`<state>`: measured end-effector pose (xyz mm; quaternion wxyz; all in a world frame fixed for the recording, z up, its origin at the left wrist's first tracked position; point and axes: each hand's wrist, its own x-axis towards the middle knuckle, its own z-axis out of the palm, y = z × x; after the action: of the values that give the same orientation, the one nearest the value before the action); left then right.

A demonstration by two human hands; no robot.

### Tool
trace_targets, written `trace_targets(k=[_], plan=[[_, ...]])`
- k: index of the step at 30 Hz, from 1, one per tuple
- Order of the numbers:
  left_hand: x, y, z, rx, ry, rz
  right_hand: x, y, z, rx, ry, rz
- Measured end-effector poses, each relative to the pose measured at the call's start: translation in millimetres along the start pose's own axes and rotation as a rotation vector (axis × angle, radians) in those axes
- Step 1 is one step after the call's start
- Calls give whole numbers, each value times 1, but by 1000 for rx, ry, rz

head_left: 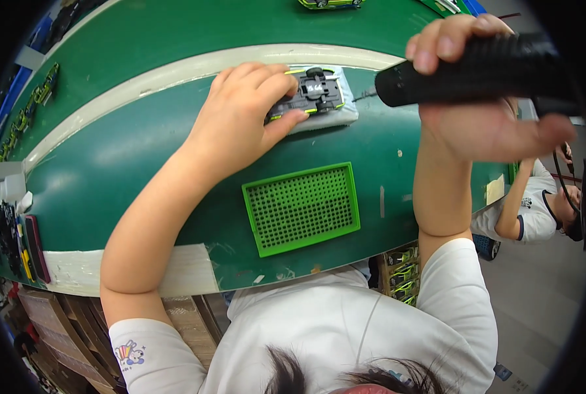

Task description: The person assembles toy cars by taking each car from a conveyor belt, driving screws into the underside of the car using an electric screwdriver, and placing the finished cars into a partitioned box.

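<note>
A toy car [316,87] lies wheels-up, its dark chassis showing and lime-green body edges at its sides. Under it is a pale, wrapped pad [347,117] on the green table [155,171]. My left hand [244,108] is closed around the car's left end, thumb on the near side and fingers on the far side. At the right, my right hand [470,128] grips a black electric screwdriver [470,75]. Its thin bit [365,96] points left at the car's right end; whether it touches is hard to tell.
A green perforated tray [253,230] sits nearer me. Past a white rail [125,98] runs a green surface with another toy car [330,3]. More toy cars [30,111] line the left. Tools [27,243] lie lower left. Another person [532,207] is at right.
</note>
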<state>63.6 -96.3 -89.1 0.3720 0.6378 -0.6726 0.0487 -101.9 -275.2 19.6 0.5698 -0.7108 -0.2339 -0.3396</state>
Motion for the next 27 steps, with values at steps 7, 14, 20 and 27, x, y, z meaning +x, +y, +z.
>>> trace_targets(k=[7, 14, 20, 27], plan=[[3, 6, -5, -13, -50, -36, 3, 23, 39, -609, 651, 349], [5, 6, -8, -7, -59, -42, 2, 30, 35, 559, 732, 129], [3, 3, -8, -15, -53, -40, -2, 42, 40, 625, 749, 92], [2, 5, -8, -6, -60, -43, 4, 31, 42, -372, 483, 374]])
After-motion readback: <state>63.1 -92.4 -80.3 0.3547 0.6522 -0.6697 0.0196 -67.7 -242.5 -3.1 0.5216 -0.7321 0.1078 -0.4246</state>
